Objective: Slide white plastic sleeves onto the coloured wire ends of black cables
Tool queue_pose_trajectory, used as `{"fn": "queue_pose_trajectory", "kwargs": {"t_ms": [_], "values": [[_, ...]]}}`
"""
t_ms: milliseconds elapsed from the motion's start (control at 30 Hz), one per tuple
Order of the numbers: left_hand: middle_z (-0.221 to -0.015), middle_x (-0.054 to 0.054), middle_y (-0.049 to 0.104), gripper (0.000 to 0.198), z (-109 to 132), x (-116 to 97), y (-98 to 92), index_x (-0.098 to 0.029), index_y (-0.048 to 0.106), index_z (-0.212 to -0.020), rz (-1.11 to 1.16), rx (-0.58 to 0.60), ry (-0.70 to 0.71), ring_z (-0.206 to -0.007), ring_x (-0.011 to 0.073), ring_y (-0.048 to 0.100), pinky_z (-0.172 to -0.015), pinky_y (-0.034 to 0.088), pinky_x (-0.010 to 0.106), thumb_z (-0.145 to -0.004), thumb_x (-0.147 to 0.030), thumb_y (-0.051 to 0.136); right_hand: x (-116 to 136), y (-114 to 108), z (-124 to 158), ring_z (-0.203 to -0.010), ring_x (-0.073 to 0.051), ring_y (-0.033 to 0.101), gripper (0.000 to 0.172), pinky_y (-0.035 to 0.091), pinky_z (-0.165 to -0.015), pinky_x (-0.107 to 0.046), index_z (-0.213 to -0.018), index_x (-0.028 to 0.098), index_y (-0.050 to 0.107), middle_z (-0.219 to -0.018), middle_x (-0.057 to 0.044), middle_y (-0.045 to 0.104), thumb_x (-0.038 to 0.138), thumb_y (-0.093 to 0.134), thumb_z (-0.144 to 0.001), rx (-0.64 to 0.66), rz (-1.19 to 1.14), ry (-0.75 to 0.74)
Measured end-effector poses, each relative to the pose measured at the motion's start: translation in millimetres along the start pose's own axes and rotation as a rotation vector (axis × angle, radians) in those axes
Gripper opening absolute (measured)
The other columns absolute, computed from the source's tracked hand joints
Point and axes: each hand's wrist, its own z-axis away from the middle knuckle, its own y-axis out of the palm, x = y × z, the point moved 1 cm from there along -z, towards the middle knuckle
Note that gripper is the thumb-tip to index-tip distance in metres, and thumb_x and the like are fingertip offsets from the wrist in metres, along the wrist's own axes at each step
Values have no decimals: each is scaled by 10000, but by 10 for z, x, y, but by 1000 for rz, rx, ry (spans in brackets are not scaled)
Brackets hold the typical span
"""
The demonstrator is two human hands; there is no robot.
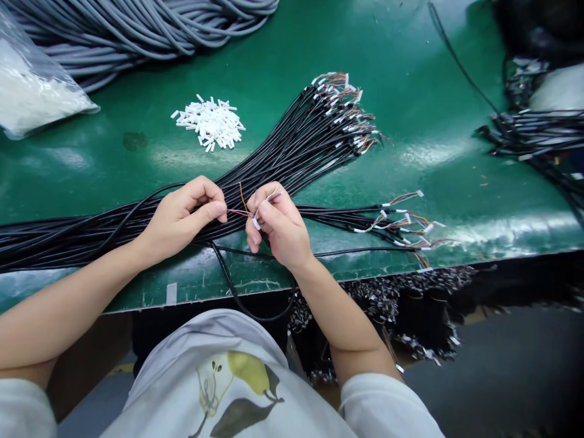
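Observation:
Between my hands, thin coloured wires fan out of the end of a black cable (227,267), which loops below the table edge. My left hand (189,213) pinches the tips of red and dark wires (238,212). My right hand (278,225) is closed round the cable end, with a white sleeve (256,224) and yellow and purple wires (274,194) showing at its fingers. A single orange wire (242,193) sticks up loose between the hands. Beneath them lies a thick bundle of black cables (274,140) with stripped, coloured ends.
A pile of small white sleeves (212,123) lies beyond my hands. Cables with white connectors (406,222) lie to the right. Coiled grey cable (150,30) and a clear plastic bag (41,91) are at back left. More cables (538,134) lie far right, others (410,304) below the green table (410,61).

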Motion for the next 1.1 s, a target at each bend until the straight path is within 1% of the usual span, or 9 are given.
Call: {"fn": "queue_pose_trajectory", "kwargs": {"t_ms": [100,233,367,533,600,667,767,933,1100], "values": [[-814,33,707,241,6,0,10,-208,634,-863,-3,-32,17,-769,168,664,-769,528,299,-934,-435,671,-27,-8,4,-452,-40,480,344,474,-421,-181,-920,244,415,-760,81,465,490,656,-933,11,25,0],[-792,32,698,277,18,-14,16,-212,646,-839,23,-48,14,-749,168,650,-732,531,297,-900,-475,711,-44,3,26,-457,-39,501,357,471,-418,-186,-925,239,455,-792,69,493,441,746,-882,19,123,-15],[-773,39,703,348,12,-26,6,-198,660,-791,122,1,1,-755,179,661,-727,545,308,-844,-525,768,-25,23,35,-473,-41,518,296,477,-426,-189,-901,221,496,-797,55,517,412,723,-907,10,172,-23],[-695,19,690,396,-36,-7,12,-177,640,-727,230,67,-53,-686,147,657,-682,539,265,-813,-527,803,-15,16,19,-444,-19,489,244,466,-403,-171,-887,206,534,-800,60,547,360,723,-906,-63,114,-78],[-727,14,697,350,-56,7,15,-175,652,-776,274,52,-68,-702,135,662,-692,541,246,-811,-481,818,-14,19,21,-441,-17,495,239,457,-394,-166,-899,197,565,-816,50,583,356,742,-887,-67,140,-74],[-802,14,715,307,-70,14,16,-181,682,-909,310,28,-85,-754,133,676,-715,547,236,-800,-422,838,-9,27,26,-438,-17,499,241,451,-391,-161,-913,190,590,-806,47,601,366,751,-879,-67,168,-68],[-918,36,736,327,-73,1,24,-184,700,-1039,303,58,-110,-840,145,693,-769,563,245,-802,-367,833,-3,34,28,-449,-25,513,243,482,-415,-165,-919,189,597,-776,54,593,380,744,-887,-64,172,-65],[-811,15,693,228,-69,-57,41,-170,665,-835,259,30,-111,-741,125,661,-706,556,233,-809,-351,802,-40,17,13,-509,-47,555,257,546,-508,-192,-924,197,574,-743,64,554,408,720,-912,-23,164,-48],[-717,-9,647,247,-78,-71,56,-173,621,-807,237,-5,-168,-617,102,610,-610,536,220,-767,-334,804,-89,-9,-12,-552,-53,570,253,544,-532,-202,-928,213,519,-831,45,553,425,657,-950,-39,107,-60]]}}
